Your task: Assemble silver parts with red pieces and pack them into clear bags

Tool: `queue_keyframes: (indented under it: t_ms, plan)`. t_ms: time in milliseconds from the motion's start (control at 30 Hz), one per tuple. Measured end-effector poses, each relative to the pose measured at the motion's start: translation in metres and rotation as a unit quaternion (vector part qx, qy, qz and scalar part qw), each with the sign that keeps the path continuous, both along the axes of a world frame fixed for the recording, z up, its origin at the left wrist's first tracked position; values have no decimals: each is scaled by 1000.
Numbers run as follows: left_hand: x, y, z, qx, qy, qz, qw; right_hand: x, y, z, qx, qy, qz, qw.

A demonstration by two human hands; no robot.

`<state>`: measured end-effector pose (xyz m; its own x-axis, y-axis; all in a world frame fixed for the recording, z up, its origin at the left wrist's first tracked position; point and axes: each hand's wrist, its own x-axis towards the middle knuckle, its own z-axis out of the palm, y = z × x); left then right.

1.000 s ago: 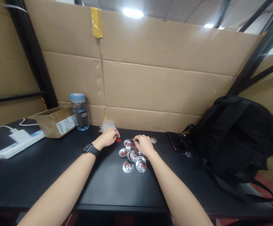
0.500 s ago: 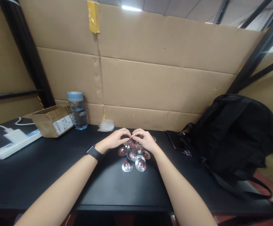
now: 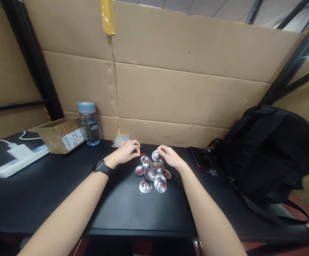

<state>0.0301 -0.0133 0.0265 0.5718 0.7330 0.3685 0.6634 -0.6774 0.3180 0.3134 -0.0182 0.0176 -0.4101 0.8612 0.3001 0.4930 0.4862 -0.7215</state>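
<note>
A pile of silver, domed metal discs with red loops, which look like finger cymbals (image 3: 152, 174), lies on the black table (image 3: 144, 217). At the pile's far left edge, my left hand (image 3: 129, 151) is closed in a pinch on a thin red cord (image 3: 142, 154). My right hand (image 3: 170, 156) pinches the upper rim of one cymbal (image 3: 155, 155), its domed face turned towards me at the back of the pile. Other cymbals overlap below and between the hands. Whether the red cord joins the held cymbal cannot be made out.
To the left stand a paper box (image 3: 64, 137), a water bottle (image 3: 90, 124) and a power strip (image 3: 23, 163). Some clear plastic (image 3: 120, 139) lies by the cardboard wall (image 3: 157, 96). At the right are a black backpack (image 3: 269, 153) and keys (image 3: 212, 172).
My hands were together over the back of the pile and have moved apart. The left went left with a red cord, and the right now shows a cymbal at its fingertips.
</note>
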Motion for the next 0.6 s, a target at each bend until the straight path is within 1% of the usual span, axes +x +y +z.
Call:
queue_keyframes:
  t_ms: [33, 67, 100, 167, 233, 333, 433, 500, 600]
  plan:
    - [-5, 4, -2, 3, 19, 25, 1000, 8, 5, -1, 13, -31, -66, 997]
    - [-10, 7, -4, 4, 33, 44, 998, 17, 10, -3, 18, -73, -149, 986]
    - [-15, 10, -5, 5, 44, 56, 997, 26, 15, -4, 12, -93, -198, 976]
    - [-22, 13, -8, 6, 57, 69, 996, 44, 22, -9, -3, -116, -266, 957]
    - [-26, 14, -9, 6, 67, 75, 995, 60, 28, -16, -25, -137, -316, 939]
    - [-27, 14, -11, 12, 83, 84, 993, 72, 31, -26, -50, -161, -358, 918]
    - [-26, 14, -13, 29, 92, 84, 992, 74, 32, -35, -49, -176, -378, 908]
    - [-24, 14, -15, 33, 85, 65, 994, 73, 31, -38, -36, -184, -384, 904]
    - [-20, 13, -18, 3, 79, 26, 997, 66, 30, -38, -9, -191, -390, 901]
